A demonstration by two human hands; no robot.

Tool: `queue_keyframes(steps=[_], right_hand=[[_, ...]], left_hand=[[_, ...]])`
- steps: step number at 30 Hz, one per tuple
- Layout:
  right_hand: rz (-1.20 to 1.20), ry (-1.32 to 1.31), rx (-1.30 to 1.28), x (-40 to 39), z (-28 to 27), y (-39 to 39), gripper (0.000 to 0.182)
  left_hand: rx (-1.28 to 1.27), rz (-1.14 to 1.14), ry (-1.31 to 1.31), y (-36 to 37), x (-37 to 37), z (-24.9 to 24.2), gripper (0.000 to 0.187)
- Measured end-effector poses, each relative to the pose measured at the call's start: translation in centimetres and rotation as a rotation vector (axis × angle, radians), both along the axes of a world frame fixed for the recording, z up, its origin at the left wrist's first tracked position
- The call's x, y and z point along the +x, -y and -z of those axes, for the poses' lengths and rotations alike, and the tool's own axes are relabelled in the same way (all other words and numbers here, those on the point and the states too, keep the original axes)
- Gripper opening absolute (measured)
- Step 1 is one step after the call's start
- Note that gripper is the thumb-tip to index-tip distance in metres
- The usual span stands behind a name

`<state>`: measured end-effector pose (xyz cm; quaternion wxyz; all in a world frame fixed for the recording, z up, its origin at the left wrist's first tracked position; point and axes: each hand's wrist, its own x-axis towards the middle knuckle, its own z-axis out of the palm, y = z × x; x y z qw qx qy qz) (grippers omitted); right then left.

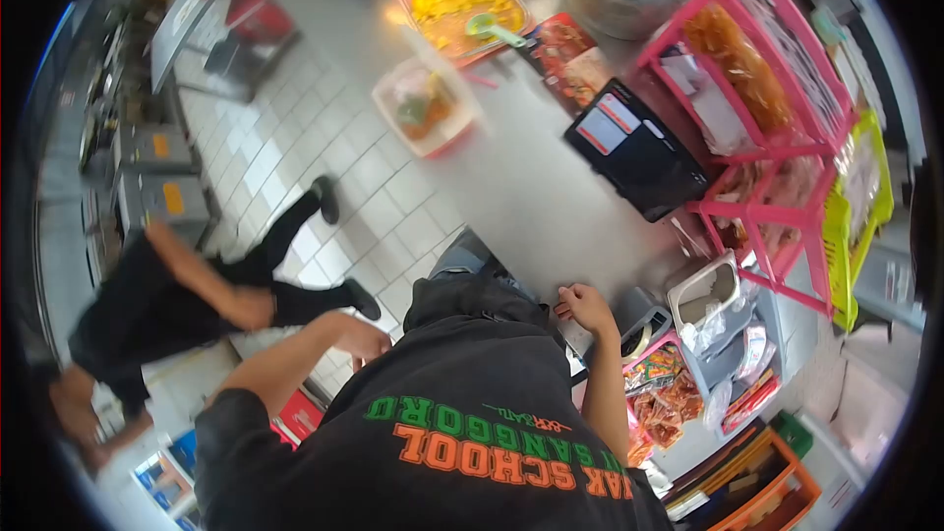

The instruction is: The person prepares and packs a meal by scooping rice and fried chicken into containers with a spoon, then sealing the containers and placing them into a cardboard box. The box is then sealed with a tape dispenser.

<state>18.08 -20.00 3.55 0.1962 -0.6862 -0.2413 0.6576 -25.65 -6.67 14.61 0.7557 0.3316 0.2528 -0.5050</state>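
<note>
Beside my dark shirt (442, 383), at waist height, my left hand (364, 339) hangs with its fingers loosely curled, and nothing shows in it. My right hand (585, 308) is at the near edge of the steel counter (521, 187), its fingers bent inward with no object visible in them. A grey device (641, 320) stands just right of that hand. Farther off on the counter are a blurred white tub with food (425, 106), a tray of yellow pieces (462, 0) with a green-handled spoon (482, 26), and a black tablet-like device (637, 149).
Pink racks (757, 152) holding bagged food line the right side, next to a yellow-green basket (854, 216). Red packets (669, 403) lie low at the right. Another person in black (157, 320) is at the left, over the tiled floor (344, 177).
</note>
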Motion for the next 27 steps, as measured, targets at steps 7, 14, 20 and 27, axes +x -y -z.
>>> queue_keyframes(steps=[7,14,20,27], right_hand=[[0.215,0.113,0.023,-1.4,-1.6,-0.1,0.041],[0.386,0.581,-0.28,-5.0,1.2,-2.6,0.041],[0.843,1.055,-0.104,-13.3,-1.5,-8.9,0.036],[0.937,1.302,0.084,-19.6,0.0,-12.9,0.044]], left_hand=[[1.389,0.127,0.318,-15.5,2.4,9.6,0.049],[1.127,0.564,0.942,-29.2,19.8,8.8,0.051],[1.092,0.422,0.894,-33.1,16.0,7.0,0.053],[1.058,0.126,0.733,-34.9,13.3,7.3,0.055]])
